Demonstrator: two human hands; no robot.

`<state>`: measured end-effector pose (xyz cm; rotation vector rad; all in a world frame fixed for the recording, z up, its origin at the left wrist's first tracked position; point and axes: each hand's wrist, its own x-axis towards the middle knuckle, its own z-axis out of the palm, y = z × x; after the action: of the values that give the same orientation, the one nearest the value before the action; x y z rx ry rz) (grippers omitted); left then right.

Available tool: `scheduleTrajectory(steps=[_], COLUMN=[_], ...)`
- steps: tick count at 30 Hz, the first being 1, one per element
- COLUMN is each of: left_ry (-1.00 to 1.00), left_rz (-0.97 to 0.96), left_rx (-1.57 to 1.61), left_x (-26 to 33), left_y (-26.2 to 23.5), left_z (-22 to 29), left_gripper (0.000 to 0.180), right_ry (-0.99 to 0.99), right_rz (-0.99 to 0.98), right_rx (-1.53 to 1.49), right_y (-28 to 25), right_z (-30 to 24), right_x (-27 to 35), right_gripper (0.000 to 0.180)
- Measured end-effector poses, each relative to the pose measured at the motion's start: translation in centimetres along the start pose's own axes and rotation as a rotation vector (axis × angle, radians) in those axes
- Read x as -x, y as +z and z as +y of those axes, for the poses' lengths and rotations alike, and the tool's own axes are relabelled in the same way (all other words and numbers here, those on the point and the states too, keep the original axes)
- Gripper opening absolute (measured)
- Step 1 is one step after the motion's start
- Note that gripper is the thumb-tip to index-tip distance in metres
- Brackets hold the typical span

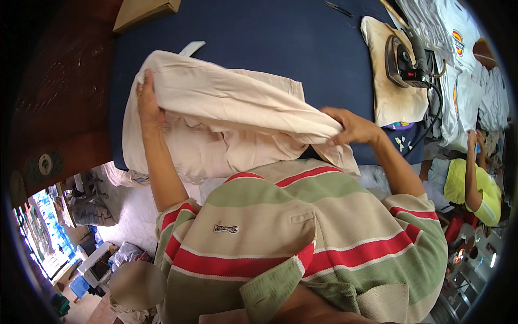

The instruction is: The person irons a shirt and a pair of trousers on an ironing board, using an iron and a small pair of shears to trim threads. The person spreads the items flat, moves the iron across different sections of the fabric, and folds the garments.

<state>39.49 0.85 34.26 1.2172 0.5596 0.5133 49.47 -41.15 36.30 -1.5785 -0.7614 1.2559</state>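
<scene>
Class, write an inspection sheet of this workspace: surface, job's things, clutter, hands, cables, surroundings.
Surface: dark blue table covering, partly under the cloth.
Job's things: pale pinkish fabric, partly lifted, creased; iron on a stained pad at right.
Clutter: cardboard box, far left; white strip beyond the fabric; small white scraps below the pad.
Hands: left hand at the fabric's left end, grip partly hidden; right hand gripping its right end.
Cables: black cord by the iron.
Surroundings: co-worker in yellow top, right; pale garments piled nearby.
</scene>
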Motion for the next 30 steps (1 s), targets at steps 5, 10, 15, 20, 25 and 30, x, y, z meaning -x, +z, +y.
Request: scheduleTrajectory(steps=[5,10,15,20,25,30], left_ry=[0.356,1.068,1.065,1.181,1.04,0.838], left_rz=[0.196,0.707,1.382,1.371,1.142,0.359], left_rx=[-0.169,-0.588,-0.724,-0.751,-1.175,-1.724], left_x=[1.3,5.9,10.5,14.9,6.5,-14.2], left_y=[-5.2,-8.2,-10.4,-15.9,-16.9,-9.2], left_z=[6.4,13.5,23.8,30.3,34.3,26.2], left_gripper=[0.037,0.055,0.057,0.047,0.038,0.03], right_ry=[0.025,-0.571,-0.779,-0.853,-0.699,-0.249], right_rz=[0.524,0.996,1.115,0.911,0.774,1.042], right_rx=[0.944,1.195,1.377,1.163,0.707,0.715], right_y=[-4.7,-7.0,-9.4,-5.8,-4.2,-4.7], right_z=[-3.5,-13.5,-17.7,-18.2,-13.9,-11.5], right_x=[4.0,3.1,3.9,3.0,3.1,3.6], right_gripper=[0.037,0.039,0.041,0.06,0.072,0.021])
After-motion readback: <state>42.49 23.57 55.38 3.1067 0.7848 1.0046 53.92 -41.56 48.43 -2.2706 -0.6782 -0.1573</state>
